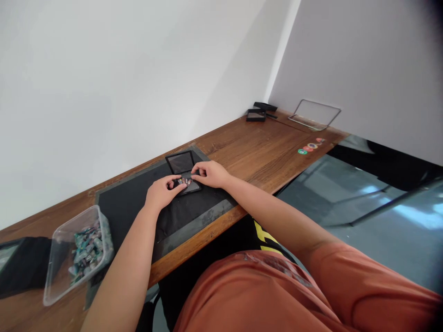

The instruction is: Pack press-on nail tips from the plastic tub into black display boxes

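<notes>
Pieces [184, 181] in black case [192, 187] too small to identify; black object [31, 267] cut off left.

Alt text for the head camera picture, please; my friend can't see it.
A person's left hand and right hand are at an open black case of small pieces on a dark mat. A clear plastic tub holds loose pieces.

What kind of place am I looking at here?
Probably a simple indoor workspace: a wooden table stands along a plain white wall, with a dark mat and a clear plastic tub of small pieces.
</notes>
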The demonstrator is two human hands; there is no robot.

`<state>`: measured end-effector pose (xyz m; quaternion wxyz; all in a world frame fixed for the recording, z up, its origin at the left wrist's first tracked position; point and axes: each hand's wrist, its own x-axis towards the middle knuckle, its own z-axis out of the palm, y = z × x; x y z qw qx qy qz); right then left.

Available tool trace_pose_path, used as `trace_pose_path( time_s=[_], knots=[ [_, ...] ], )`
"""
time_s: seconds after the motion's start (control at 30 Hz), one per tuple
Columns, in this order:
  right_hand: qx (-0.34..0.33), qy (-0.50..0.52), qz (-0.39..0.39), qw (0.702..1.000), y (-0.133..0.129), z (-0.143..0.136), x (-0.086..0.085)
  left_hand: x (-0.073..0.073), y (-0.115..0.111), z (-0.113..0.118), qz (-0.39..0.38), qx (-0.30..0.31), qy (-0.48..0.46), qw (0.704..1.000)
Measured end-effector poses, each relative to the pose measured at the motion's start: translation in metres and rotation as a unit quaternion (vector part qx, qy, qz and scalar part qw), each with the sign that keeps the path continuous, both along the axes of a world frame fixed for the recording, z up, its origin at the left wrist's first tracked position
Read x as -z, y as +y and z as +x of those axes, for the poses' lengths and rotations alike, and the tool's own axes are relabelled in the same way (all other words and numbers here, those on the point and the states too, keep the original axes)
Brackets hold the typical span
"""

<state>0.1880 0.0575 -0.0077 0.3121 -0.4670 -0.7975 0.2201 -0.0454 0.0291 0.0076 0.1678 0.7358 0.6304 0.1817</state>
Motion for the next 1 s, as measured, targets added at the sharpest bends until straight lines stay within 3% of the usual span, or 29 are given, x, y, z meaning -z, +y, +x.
trace_pose_path(
  time_s=[0.53,1.0],
  knots=[
    [-0.011,-0.066,0.016,0.998,-0.012,-0.008,-0.007,-0.005,-0.005,0.010,0.012,-0.002,0.049,0.999],
    [0.007,-0.046,0.008,0.999,-0.013,-0.005,-0.006,-0.004,-0.004,0.010,0.009,0.003,0.052,0.999]
  ],
)
